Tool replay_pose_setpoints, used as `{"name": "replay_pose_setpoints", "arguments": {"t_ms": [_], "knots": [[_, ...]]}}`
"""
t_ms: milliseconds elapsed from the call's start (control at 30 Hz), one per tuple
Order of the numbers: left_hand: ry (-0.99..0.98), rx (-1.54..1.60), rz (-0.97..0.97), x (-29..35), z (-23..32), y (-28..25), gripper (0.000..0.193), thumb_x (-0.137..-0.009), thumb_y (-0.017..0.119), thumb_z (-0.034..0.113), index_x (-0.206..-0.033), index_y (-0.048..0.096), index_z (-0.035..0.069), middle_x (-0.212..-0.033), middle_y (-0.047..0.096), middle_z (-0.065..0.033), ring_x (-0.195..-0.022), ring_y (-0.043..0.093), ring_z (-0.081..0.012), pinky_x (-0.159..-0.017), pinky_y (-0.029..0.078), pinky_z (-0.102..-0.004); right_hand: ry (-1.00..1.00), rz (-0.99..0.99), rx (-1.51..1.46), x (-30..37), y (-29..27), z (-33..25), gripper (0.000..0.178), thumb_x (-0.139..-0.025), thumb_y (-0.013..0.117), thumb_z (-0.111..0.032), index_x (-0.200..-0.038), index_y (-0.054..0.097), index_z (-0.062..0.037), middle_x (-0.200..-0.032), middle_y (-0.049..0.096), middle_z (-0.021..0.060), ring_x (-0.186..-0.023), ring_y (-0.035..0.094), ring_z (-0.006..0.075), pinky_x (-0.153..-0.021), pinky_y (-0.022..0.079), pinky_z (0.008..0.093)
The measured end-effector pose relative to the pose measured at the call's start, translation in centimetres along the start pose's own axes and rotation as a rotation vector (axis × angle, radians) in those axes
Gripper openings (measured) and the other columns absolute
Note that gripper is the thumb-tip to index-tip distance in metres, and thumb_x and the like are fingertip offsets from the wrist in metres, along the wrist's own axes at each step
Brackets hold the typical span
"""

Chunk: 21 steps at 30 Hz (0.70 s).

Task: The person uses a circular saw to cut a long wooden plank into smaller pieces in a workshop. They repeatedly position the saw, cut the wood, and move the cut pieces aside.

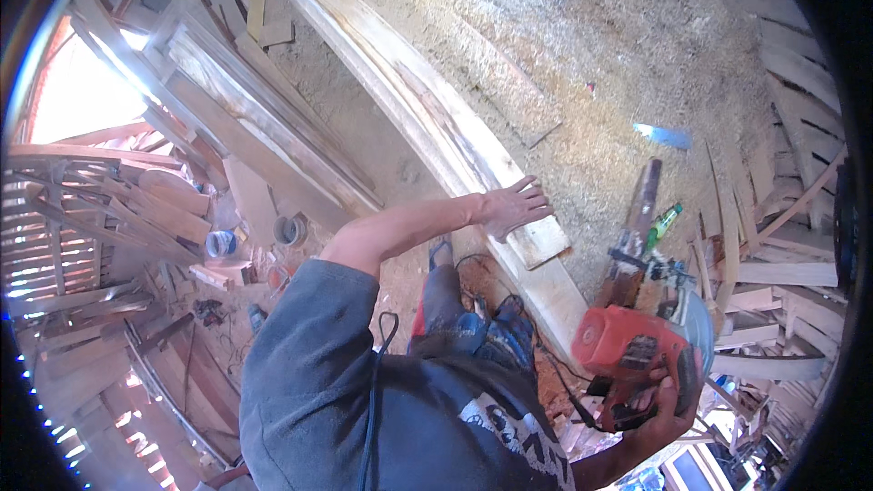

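Note:
My left hand point(516, 209) lies flat with fingers spread on a long board point(544, 243), near its squared end. That board rests on a longer pale timber point(561, 295), whose near end shows past it. Held in my right hand point(668, 400) by its rear handle is a red circular saw point(627, 341) with a grey round guard point(696, 327). The saw is beside the timber's near end, at the right; whether its blade touches wood is hidden. A dark cord hangs by the saw.
Sawdust covers the ground point(618, 45) ahead. A dark wooden piece point(644, 195) and a green bottle point(664, 225) are just beyond the saw. Planks point(264, 141) lean at the left, near a blue-and-white bucket point(221, 244) and a grey pot point(289, 230). Scrap wood point(773, 277) piles up at right.

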State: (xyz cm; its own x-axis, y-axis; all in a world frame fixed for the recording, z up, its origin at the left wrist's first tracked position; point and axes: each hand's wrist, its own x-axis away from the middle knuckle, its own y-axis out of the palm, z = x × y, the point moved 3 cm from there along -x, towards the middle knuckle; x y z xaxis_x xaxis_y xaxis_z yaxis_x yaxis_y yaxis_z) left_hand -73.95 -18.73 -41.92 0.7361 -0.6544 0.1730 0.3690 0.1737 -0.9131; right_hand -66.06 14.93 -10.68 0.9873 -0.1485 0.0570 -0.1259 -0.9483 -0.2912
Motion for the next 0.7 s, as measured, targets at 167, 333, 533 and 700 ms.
{"name": "replay_pose_setpoints", "arguments": {"t_ms": [167,333,533,700], "knots": [[-0.035,0.046,0.106,3.4,-3.9,0.2,0.133,-0.055,0.094,0.031,-0.163,0.02,0.009,-0.165,0.031,-0.0189,-0.155,0.027,-0.0363,-0.128,0.016,-0.0573,0.057,-0.235,0.024,-0.4,1.4,1.1,0.059,-0.086,0.063,-0.002,-0.144,0.055,0.005,-0.108,0.073,0.0146,-0.07,0.062,0.0119,-0.062,0.049,0.0232],[-0.857,0.293,0.421,13.8,-8.3,3.1,0.114,-0.075,0.089,0.023,-0.163,0.019,0.003,-0.171,0.017,-0.0215,-0.157,0.021,-0.039,-0.128,0.019,-0.0482,-0.082,-0.444,0.117,-1.7,5.6,3.0,0.054,-0.084,0.075,-0.001,-0.137,0.064,-0.0023,-0.117,0.074,0.0158,-0.092,0.07,0.0213,-0.085,0.056,0.0325],[-1.391,-0.045,0.719,24.8,-7.2,5.4,0.075,-0.094,0.071,0.039,-0.151,0.043,-0.002,-0.152,0.043,-0.0345,-0.14,0.041,-0.0506,-0.117,0.038,-0.0541,-0.349,-0.8,0.207,-2.6,9.7,7.2,0.049,-0.087,0.077,-0.006,-0.134,0.065,-0.0033,-0.116,0.074,0.0218,-0.106,0.075,0.0319,-0.089,0.059,0.039],[-1.235,0.457,0.683,12.0,-7.1,-5.0,0.098,-0.095,0.063,0.062,-0.154,0.032,-0.009,-0.162,0.022,-0.0381,-0.153,0.02,-0.0509,-0.126,0.025,-0.0556,-0.41,-0.833,0.203,-3.0,10.6,12.5,0.047,-0.088,0.074,-0.007,-0.133,0.064,0.0008,-0.115,0.074,0.0239,-0.104,0.074,0.0378,-0.087,0.06,0.0425]]}}
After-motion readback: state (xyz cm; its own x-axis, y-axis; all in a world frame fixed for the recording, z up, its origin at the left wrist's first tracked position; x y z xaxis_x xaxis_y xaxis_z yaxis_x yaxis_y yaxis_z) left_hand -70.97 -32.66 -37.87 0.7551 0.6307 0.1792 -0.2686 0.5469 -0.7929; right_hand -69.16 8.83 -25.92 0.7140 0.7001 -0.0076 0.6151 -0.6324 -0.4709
